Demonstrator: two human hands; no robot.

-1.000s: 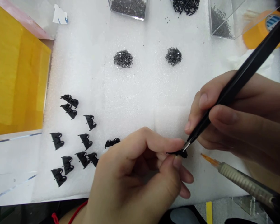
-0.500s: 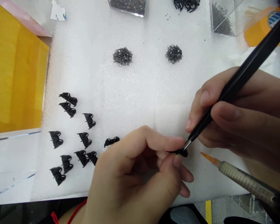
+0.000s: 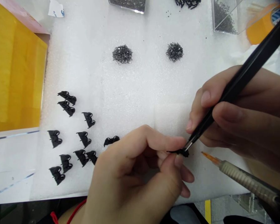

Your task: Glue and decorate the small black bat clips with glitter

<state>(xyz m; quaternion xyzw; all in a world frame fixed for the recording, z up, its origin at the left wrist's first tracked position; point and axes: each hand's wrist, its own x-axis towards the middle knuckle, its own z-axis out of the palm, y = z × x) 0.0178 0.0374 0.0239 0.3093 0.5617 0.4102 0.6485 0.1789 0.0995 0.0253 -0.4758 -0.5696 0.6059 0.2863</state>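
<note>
Between thumb and forefinger, my left hand [image 3: 140,174] pinches a small black plastic part [image 3: 184,152], mostly covered by the fingertips. My right hand [image 3: 233,105] grips black tweezers [image 3: 224,96] like a pen, their metal tips touching the part. Whether the tips hold anything is too small to tell. Below the tweezers, a brush-like tool with an orange tip [image 3: 245,180] points left; its rear end is dark and hidden at the frame edge. Several similar black parts [image 3: 83,139] lie on the white foam sheet [image 3: 135,93] to the left of my hands.
Two heaps of tiny metallic pieces, a left heap [image 3: 122,54] and a right heap [image 3: 175,52], lie farther back. Clear boxes [image 3: 225,18] and an orange roll [image 3: 259,28] stand at the back right. A yellow bin [image 3: 16,71] borders the left side.
The view has shifted slightly, so the background sits a little higher and the parts a little farther left. Both hands keep nearly the same pose, tweezer tips still at the part.
</note>
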